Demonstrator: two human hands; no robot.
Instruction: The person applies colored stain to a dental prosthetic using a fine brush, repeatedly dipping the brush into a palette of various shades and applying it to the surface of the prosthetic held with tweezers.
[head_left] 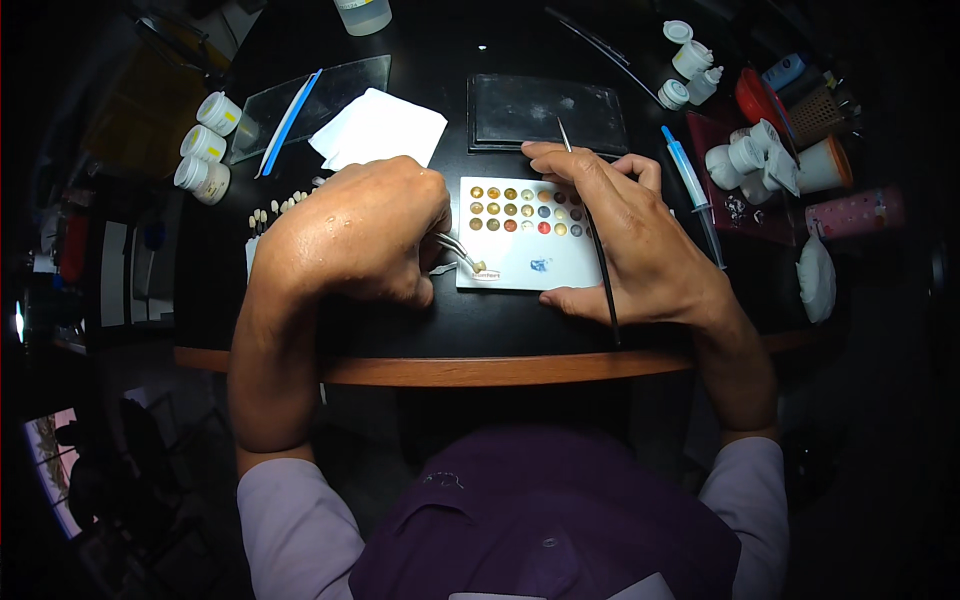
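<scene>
My left hand point(350, 225) is closed around curved metal tweezers point(456, 246). Their tips hold a small yellowish tooth-shaped piece point(479, 267) over the lower left corner of a white palette point(515, 255). Rows of round coloured wells line the palette's upper part, and a blue smear marks its lower middle. My right hand point(645, 235) grips the palette's right side, thumb at the near edge and fingers toward the far edge. A thin dark brush point(607, 285) is also held in that hand, its pointed tip aimed away from me.
Beyond the palette lies a dark flat case point(545, 112); left of it are a white tissue point(385, 128) and a glass slab point(345, 85). White jars point(203, 143) stand left. At right are a syringe point(686, 175) and a cluttered tray point(755, 200). The table's wooden edge point(450, 370) is nearest me.
</scene>
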